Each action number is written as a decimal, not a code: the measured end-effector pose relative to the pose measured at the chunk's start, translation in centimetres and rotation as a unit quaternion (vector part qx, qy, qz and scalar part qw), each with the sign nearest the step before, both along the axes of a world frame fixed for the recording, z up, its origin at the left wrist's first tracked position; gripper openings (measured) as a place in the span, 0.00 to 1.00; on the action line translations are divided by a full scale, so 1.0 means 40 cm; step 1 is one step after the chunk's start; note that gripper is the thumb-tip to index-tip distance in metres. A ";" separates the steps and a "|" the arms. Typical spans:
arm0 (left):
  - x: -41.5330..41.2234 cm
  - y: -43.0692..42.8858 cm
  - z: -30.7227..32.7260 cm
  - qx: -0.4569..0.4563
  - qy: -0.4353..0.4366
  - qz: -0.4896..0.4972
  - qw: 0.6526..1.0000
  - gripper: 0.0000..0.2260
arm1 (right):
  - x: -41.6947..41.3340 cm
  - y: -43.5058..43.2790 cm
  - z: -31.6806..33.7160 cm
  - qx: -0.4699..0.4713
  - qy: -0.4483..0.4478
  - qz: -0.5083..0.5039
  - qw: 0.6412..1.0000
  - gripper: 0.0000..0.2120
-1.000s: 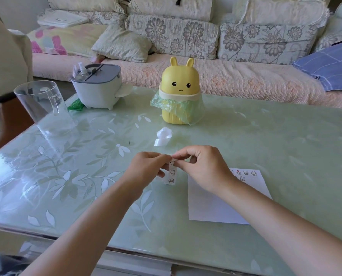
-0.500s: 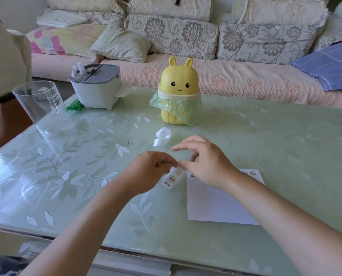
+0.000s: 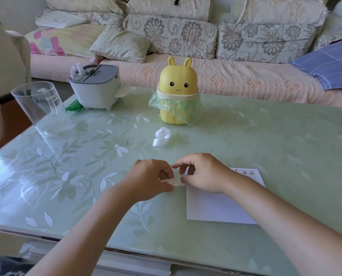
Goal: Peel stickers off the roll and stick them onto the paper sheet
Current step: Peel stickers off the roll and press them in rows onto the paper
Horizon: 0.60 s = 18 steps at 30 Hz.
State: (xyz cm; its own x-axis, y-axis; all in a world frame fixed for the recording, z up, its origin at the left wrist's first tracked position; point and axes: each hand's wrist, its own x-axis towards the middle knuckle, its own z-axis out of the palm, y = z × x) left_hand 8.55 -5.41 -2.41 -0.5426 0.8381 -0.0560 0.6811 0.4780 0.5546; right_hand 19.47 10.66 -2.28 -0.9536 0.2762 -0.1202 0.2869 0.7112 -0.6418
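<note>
The left hand [image 3: 150, 179] is pinching one end of the sticker strip [image 3: 175, 181] with curled fingers. The right hand [image 3: 203, 174] is pinching the other end, so the strip is spanning the gap between both sets of fingertips. The paper sheet [image 3: 216, 208] is lying flat just beneath the right fingers, touching the strip's right end.

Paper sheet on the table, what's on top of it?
A few small stickers sit along the far edge of the paper sheet. The right hand covers its far-left corner, so anything there is hidden.
</note>
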 end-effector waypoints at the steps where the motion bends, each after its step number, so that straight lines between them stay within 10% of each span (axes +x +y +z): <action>1: -0.005 -0.001 0.001 0.007 0.024 -0.014 1.000 0.11 | 0.001 0.000 0.004 0.011 -0.009 0.008 1.000 0.17; 6: -0.029 -0.005 0.006 0.079 0.130 -0.035 0.988 0.14 | -0.001 0.005 0.021 -0.035 -0.003 -0.014 0.999 0.02; 12: -0.014 0.004 0.003 0.233 0.246 0.112 0.934 0.18 | -0.001 -0.003 0.033 -0.267 0.018 -0.117 0.957 0.07; 15: 0.019 0.009 0.032 0.218 -0.002 0.235 0.947 0.04 | -0.003 -0.011 0.038 -0.310 0.039 -0.123 0.942 0.10; 18: 0.031 0.012 0.053 0.178 -0.331 0.225 0.899 0.12 | -0.009 -0.018 0.045 -0.302 0.066 -0.129 0.942 0.12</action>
State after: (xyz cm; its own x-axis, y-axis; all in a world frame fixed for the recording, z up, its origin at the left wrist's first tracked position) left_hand 9.77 -4.92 -0.28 -0.7771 0.5715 -0.2637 -0.0725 0.3350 0.9394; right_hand 19.13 9.95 -0.49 -0.8813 0.4209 -0.2147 0.2892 0.1211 -0.9496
